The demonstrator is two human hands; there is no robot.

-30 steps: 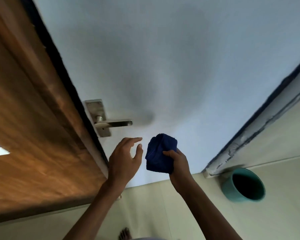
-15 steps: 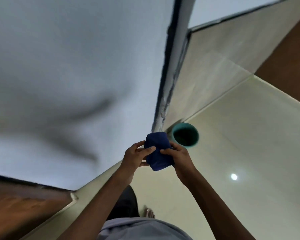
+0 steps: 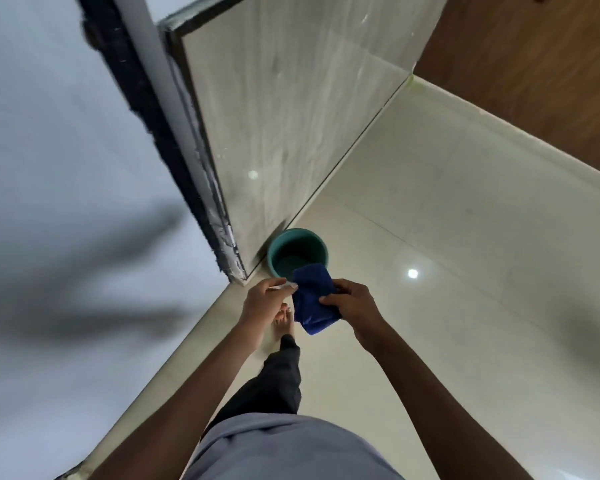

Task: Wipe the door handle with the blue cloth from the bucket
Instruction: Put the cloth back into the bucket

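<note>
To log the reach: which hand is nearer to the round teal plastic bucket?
Right. The right hand sits just below the round teal plastic bucket; the left hand lies lower-left.

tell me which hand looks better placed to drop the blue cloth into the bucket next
Right, probably. The right hand grips the bulk of the blue cloth, which overlaps the near rim of the teal bucket. The left hand only pinches a pale tag at the cloth's left edge.

soft dark-blue fabric cloth (image 3: 315, 299) looking matt | round teal plastic bucket (image 3: 276, 252) looking smooth | cream tiled floor (image 3: 465, 254) shining glossy
</note>
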